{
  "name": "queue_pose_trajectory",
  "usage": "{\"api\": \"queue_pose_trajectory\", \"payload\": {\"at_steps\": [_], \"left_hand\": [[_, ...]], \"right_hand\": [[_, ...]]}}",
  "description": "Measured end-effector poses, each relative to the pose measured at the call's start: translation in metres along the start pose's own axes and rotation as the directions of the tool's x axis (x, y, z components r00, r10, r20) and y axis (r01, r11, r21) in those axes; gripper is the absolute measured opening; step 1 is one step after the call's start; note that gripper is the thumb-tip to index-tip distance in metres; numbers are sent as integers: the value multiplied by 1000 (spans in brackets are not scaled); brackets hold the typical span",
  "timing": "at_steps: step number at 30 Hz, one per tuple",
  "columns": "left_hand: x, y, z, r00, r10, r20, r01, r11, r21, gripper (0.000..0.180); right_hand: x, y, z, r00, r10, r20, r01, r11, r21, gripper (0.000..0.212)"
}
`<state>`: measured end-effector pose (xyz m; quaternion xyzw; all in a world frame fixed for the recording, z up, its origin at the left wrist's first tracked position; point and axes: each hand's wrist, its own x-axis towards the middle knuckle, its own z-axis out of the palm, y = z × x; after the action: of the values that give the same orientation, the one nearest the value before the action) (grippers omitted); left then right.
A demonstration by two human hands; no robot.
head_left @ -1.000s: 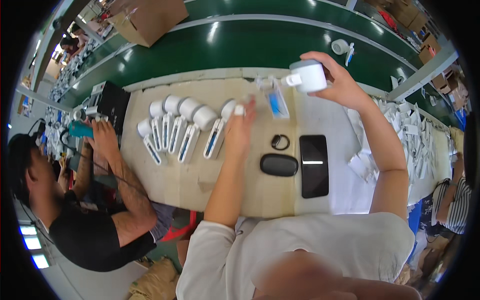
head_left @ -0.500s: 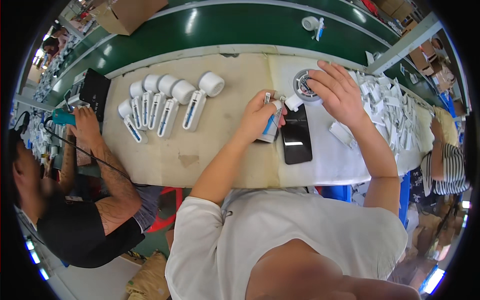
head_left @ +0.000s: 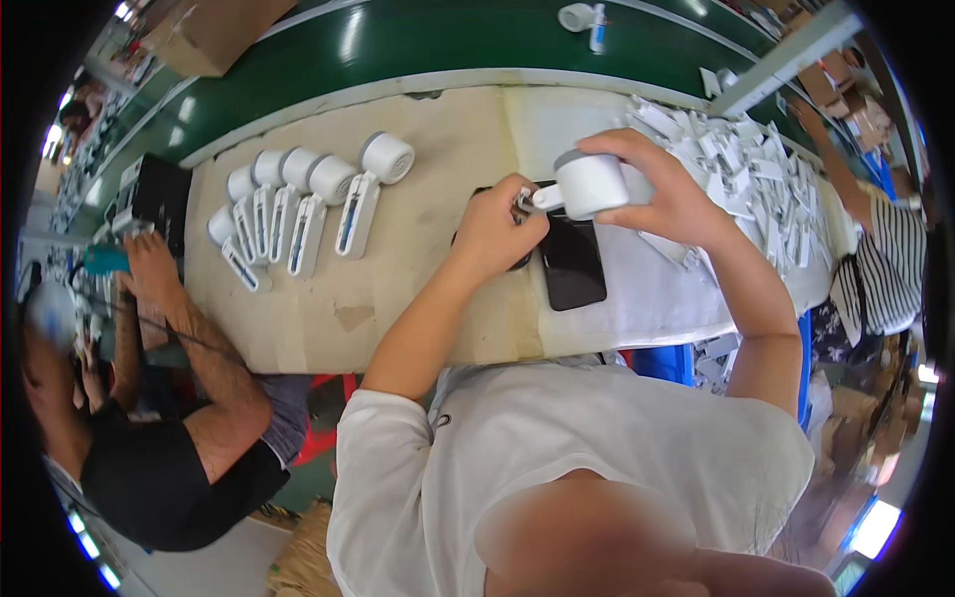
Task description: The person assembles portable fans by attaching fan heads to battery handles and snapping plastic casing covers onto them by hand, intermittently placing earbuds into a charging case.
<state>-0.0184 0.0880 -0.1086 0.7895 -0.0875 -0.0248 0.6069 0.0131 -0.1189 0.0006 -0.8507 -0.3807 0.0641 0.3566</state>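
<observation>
My right hand is closed around a white, round, fan-like head with a grey rim, its thumb below and fingers above. A short white neck runs from the head to my left hand. The left fingers are curled tight at the end of that neck, on the device's handle, which they mostly hide. A black smartphone lies on the table just under the neck. Left of my hands, several similar white devices lie in a row, round heads away from me, with blue strips in their handles.
A heap of white plastic parts covers the table's right side. Beyond the table runs a green conveyor belt carrying another white device. A co-worker at the left holds a teal power tool; another person is at the right.
The round head has turned from its grey open face to its white side, and my right hand now grips it from the right. The handle has turned inside my left hand. The whole view has shifted.
</observation>
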Motion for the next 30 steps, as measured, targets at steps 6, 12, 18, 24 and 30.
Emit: {"api": "queue_pose_trajectory", "payload": {"at_steps": [6, 12, 18, 24, 30], "left_hand": [[-15, 12, 10, 968, -34, 250, 24, 999, 43, 27], [-19, 12, 24, 918, -124, 377, 215, 954, -210, 16], [-10, 7, -2, 991, 1, 133, 101, 646, -757, 28], [1, 0, -3, 994, 63, 93, 28, 666, -745, 34], [2, -3, 2, 997, -4, 80, 62, 680, -731, 30]], "right_hand": [[5, 22, -11, 953, 77, 292, -127, 979, 157, 46], [-13, 29, -9, 927, 122, 354, -160, 984, 80, 48], [-65, 65, -28, 870, 492, 0, -485, 856, -178, 34], [-110, 70, 22, 915, 390, -100, -375, 735, -565, 60], [-96, 53, 29, 852, 383, -356, -394, 918, 46, 52]]}}
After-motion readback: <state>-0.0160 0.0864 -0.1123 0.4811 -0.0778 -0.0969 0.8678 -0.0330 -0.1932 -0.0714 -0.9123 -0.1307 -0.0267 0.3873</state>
